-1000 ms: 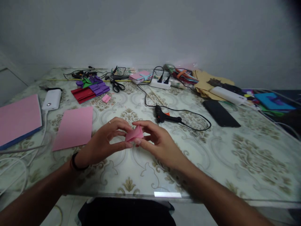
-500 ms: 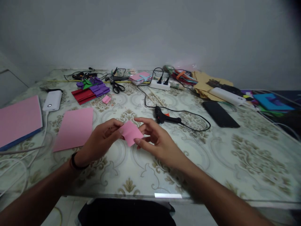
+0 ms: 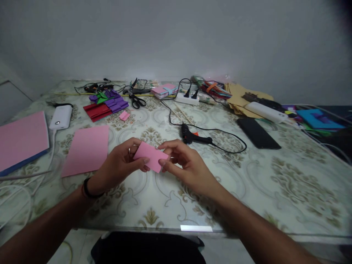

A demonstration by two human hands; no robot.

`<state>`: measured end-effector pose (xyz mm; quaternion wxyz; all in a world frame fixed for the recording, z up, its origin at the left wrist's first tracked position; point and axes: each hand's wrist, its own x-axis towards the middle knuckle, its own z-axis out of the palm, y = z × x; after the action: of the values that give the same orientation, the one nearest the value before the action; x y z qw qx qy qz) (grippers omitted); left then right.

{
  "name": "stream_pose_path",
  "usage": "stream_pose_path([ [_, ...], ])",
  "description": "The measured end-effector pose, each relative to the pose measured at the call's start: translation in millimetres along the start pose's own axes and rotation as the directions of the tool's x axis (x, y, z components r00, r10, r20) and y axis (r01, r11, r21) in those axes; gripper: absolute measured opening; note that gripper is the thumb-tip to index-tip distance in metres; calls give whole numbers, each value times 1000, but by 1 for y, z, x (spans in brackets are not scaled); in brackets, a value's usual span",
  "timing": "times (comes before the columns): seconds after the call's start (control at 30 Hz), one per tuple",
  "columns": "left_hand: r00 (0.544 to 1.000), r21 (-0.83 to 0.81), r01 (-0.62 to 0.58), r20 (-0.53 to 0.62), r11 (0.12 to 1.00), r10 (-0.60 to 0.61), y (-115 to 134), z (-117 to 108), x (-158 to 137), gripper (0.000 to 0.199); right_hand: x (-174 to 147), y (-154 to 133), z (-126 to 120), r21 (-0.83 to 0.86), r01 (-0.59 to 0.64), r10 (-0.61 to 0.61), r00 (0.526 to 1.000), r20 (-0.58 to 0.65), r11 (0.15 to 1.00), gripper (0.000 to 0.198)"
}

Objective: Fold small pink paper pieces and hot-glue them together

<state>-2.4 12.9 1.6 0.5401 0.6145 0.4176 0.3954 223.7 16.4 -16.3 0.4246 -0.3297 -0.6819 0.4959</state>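
A small pink piece of paper is held up over the table between both hands, tilted. My left hand pinches its left part, thumb on the near face and fingers behind. At the right end, my right hand grips the edge between thumb and fingers. A larger pink sheet lies flat just left of my left hand. Beyond my right hand rests a black glue gun with its cord looping to the right.
Scissors, folded purple paper, red paper and a white power strip lie toward the back. A black phone is at the right. A white power bank with a cable and a pink pad sit left.
The small pink paper has turned and now shows a wider rectangular face. My left thumb has shifted onto it, and my right hand has moved slightly right.
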Motion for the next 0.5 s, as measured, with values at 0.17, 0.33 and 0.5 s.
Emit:
stream_pose_path([
  [0.17,999,25,-32,-44,999,33,1,-2,1,22,-1,-1,1,-80,35,-35,999,3,996,18],
  [0.33,999,197,-39,20,980,36,-2,-5,-1,16,-2,-2,2,-144,74,-79,997,-25,987,23],
  [0.5,979,402,-199,47,894,197,-2,-2,-3,12,-4,-6,1,-325,188,-207,978,-23,927,2],
])
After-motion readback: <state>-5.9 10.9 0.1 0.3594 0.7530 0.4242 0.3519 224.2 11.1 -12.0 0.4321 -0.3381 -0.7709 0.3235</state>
